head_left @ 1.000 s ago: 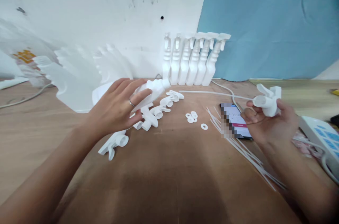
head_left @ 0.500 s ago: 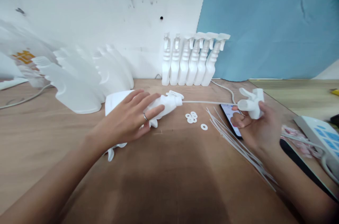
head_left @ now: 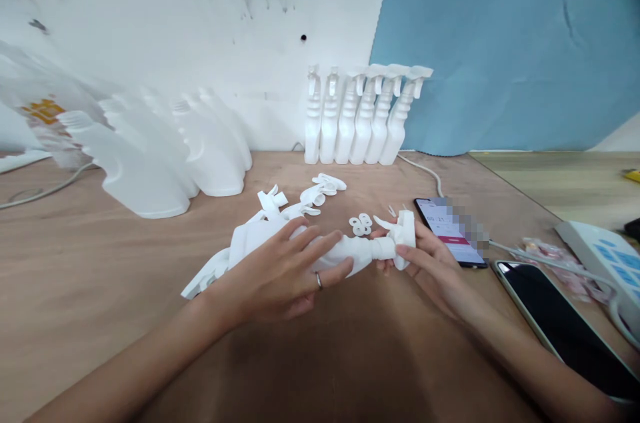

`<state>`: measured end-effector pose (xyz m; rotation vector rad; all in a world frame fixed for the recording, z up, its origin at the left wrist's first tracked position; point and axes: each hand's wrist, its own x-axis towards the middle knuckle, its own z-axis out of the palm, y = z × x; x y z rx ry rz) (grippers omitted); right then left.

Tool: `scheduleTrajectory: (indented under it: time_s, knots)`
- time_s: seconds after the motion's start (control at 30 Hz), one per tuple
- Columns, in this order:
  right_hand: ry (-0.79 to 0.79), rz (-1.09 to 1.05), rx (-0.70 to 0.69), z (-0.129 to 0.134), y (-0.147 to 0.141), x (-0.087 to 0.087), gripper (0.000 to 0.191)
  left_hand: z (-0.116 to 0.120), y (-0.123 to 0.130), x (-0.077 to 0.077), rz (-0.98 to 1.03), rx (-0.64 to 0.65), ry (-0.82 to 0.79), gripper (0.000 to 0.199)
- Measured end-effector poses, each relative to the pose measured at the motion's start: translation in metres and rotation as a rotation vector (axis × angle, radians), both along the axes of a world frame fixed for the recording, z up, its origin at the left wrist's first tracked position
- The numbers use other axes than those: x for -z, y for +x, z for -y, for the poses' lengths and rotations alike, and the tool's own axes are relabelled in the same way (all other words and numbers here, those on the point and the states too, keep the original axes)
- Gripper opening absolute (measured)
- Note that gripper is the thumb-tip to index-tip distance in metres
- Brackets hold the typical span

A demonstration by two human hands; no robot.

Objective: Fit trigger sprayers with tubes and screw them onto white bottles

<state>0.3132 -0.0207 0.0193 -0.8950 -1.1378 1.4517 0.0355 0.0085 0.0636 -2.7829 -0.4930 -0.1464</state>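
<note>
My left hand [head_left: 295,269] is wrapped over a white plastic bottle [head_left: 250,241] that lies on its side, its neck pointing right. My right hand [head_left: 425,256] grips a white trigger spray head [head_left: 405,236], whose collar meets the bottle's neck. The dip tube is out of sight; whether the collar is threaded on, I cannot tell. Loose spray heads [head_left: 320,191] lie behind the bottle, and others [head_left: 213,271] show at its base. Several white ring washers [head_left: 361,224] rest just beyond my right hand. Tips of thin white tubes [head_left: 392,211] show behind it.
Several bottles with spray heads [head_left: 357,123] stand in a row by the wall. Open-necked bottles [head_left: 135,169] stand at left, near a clear plastic bag [head_left: 45,109]. On the right lie a lit phone [head_left: 453,236], a dark phone [head_left: 560,323] and a white keypad device [head_left: 605,249].
My right hand has brought the spray head left to the bottle's neck, and the tube between them no longer shows. My left hand and the bottle have shifted right and nearer.
</note>
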Motion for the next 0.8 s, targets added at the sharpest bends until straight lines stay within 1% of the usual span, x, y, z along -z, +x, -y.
scheduleTrajectory:
  time_s: [0.07,0.13,0.17,0.23,0.3,0.33,0.4,0.47,0.57,0.7,0.8]
  knots:
    - [0.021,0.072,-0.005,0.0018,0.0006,0.0022,0.043,-0.0008,-0.0005,-0.0003,-0.003,0.005,0.009,0.064]
    - [0.043,0.165,0.03,0.0038,0.0,0.0046,0.054,-0.001,-0.0006,-0.0013,0.002,0.01,0.023,0.063]
    - [0.054,0.222,0.05,0.0045,-0.0007,0.0055,0.056,-0.001,-0.0005,-0.0018,0.005,0.015,0.028,0.063]
    - [0.073,0.329,0.068,0.0051,-0.0026,0.0065,0.049,-0.0007,-0.0005,-0.0025,0.008,0.038,0.036,0.062]
    - [0.091,0.391,0.055,0.0051,-0.0047,0.0065,0.04,-0.0001,-0.0004,-0.0026,0.005,0.059,0.043,0.061]
    - [0.104,0.405,0.056,0.0051,-0.0056,0.0063,0.039,0.0003,-0.0004,-0.0025,0.001,0.064,0.046,0.061]
    - [0.144,0.43,0.081,0.0058,-0.0068,0.0054,0.044,0.001,-0.0003,-0.0023,-0.002,0.063,0.051,0.062]
    - [0.15,0.451,0.108,0.0072,-0.0075,0.004,0.049,0.0018,-0.0001,-0.0024,0.004,0.065,0.046,0.063]
    - [0.107,0.388,0.133,0.0095,-0.0083,0.0021,0.043,0.0031,0.0007,-0.0036,-0.001,0.07,0.035,0.064]
    - [0.099,0.362,0.132,0.0106,-0.0084,0.0029,0.051,0.0035,0.0018,-0.0047,-0.015,0.059,0.032,0.064]
    - [0.063,0.354,0.136,0.0099,-0.0079,0.0034,0.044,0.0031,0.0021,-0.004,-0.01,0.069,0.024,0.065]
